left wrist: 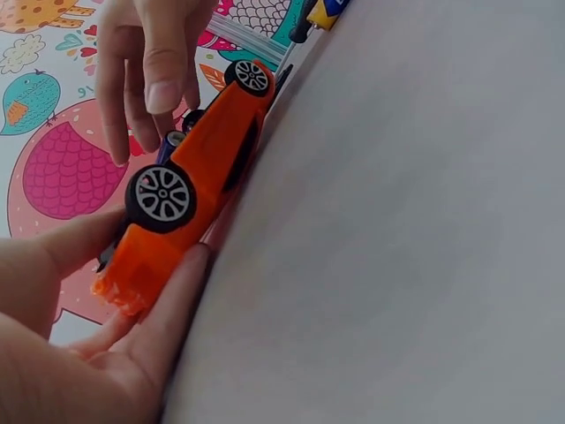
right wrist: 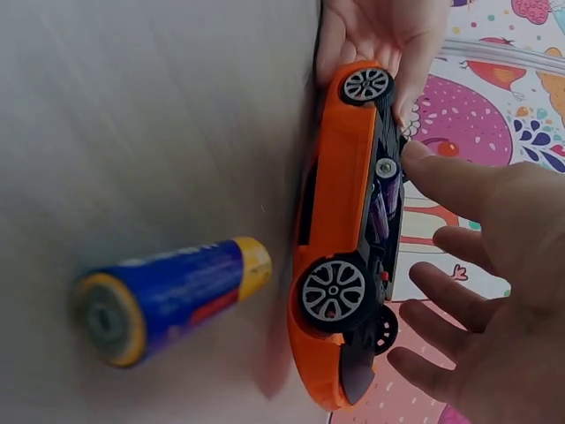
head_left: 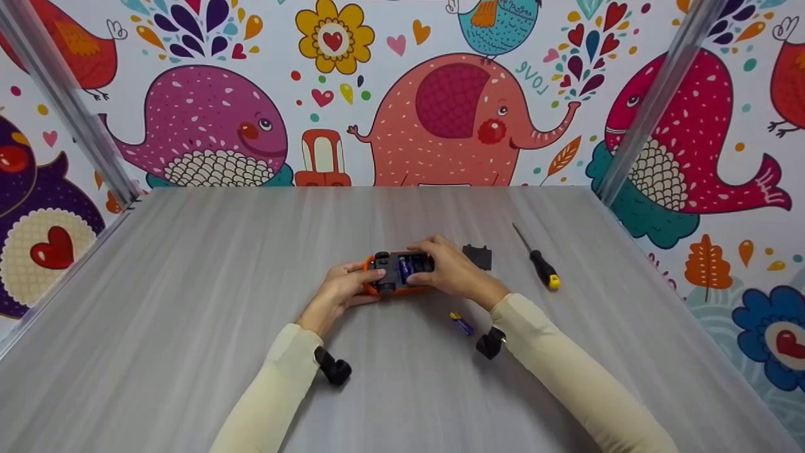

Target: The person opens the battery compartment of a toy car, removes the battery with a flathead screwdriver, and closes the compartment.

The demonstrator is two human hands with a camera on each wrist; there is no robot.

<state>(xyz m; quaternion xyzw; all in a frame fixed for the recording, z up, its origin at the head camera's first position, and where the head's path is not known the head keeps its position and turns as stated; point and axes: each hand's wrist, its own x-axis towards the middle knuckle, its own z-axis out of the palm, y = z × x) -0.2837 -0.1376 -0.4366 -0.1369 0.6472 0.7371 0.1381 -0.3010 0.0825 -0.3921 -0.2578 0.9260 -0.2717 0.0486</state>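
Observation:
An orange toy car lies upside down on the table, its black underside facing up. My left hand grips one end of it, thumb on the underside and fingers beneath. Purple batteries sit in the uncovered battery compartment. Over that compartment is my right hand. In the right wrist view its thumb reaches close to a raised battery, while the other fingers are spread and loosely bent. Whether the thumb touches the battery is unclear. A loose blue-and-yellow battery lies on the table beside the car.
A black battery cover lies right of the car, just beyond my right hand. Further right is a screwdriver with a black-and-yellow handle. The grey table meets a patterned wall at the back.

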